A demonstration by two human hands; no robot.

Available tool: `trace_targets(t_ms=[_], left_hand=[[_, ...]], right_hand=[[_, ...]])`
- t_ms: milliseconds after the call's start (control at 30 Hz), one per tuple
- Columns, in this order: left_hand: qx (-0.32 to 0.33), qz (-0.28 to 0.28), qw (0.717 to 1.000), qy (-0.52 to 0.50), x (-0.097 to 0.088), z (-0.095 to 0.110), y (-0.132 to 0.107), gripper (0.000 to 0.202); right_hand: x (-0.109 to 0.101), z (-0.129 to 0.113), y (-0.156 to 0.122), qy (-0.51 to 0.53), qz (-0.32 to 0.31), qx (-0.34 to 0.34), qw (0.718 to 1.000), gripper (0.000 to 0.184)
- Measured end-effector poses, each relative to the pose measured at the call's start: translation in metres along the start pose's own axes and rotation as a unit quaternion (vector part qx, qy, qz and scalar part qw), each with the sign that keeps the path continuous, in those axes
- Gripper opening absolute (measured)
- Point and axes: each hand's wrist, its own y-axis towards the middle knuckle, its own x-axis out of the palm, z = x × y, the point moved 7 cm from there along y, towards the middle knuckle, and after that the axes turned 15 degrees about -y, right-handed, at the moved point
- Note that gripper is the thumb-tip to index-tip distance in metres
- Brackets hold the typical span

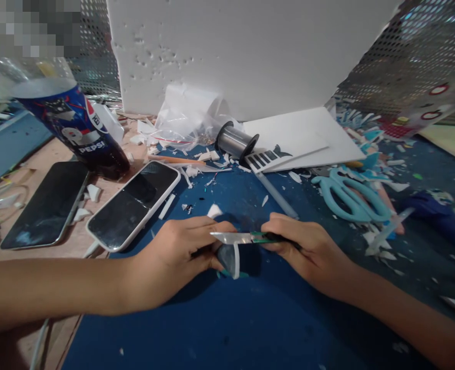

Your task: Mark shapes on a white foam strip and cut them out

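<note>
Low over the blue mat (250, 318), my left hand (191, 244) is closed on a small grey piece with a white edge (232, 259). Its far end is hidden by my fingers. My right hand (299, 241) grips the dark green handle of a utility knife (235, 237), whose blade points left. The blade lies above the grey piece, close to my left fingertips; whether it touches the piece I cannot tell. A white foam bit (214, 211) shows just beyond my left hand.
Two phones (135, 205) and a Pepsi bottle (84, 133) stand or lie at left. At the back are a spool (237, 141), a plastic bag (191, 121) and a white foam board (227, 56). Light-blue scissors (351, 195) and a blue glue gun (439, 216) lie right, among foam scraps.
</note>
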Motion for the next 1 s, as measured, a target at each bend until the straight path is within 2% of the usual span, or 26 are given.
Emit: trace_targets(t_ms=[67, 200, 367, 500, 733, 900, 1000], left_hand=[[-0.015, 0.013, 1.0, 0.005, -0.004, -0.001, 0.001, 0.024], [-0.044, 0.036, 0.998, 0.013, -0.011, -0.004, 0.002, 0.038], [-0.085, 0.049, 0.995, -0.003, -0.014, -0.008, 0.003, 0.042], [-0.1, 0.062, 0.993, -0.032, -0.014, -0.011, 0.002, 0.049], [-0.103, 0.085, 0.989, -0.065, -0.015, -0.016, -0.002, 0.041], [-0.109, 0.098, 0.985, -0.088, -0.015, -0.017, -0.003, 0.062], [-0.105, 0.093, 0.984, -0.108, -0.014, -0.015, -0.003, 0.06]], right_hand=[[-0.001, 0.002, -0.001, 0.008, 0.006, 0.014, 1.0, 0.028], [0.002, 0.016, -0.007, 0.03, 0.012, 0.084, 0.996, 0.033], [0.006, 0.023, -0.011, 0.033, -0.004, 0.126, 0.991, 0.043], [0.007, 0.021, -0.009, 0.041, -0.009, 0.119, 0.992, 0.044], [0.006, 0.015, -0.008, 0.033, 0.006, 0.083, 0.996, 0.034], [0.003, 0.014, -0.006, -0.012, -0.001, 0.057, 0.998, 0.028], [-0.001, 0.012, -0.004, -0.037, 0.015, 0.023, 0.999, 0.022]])
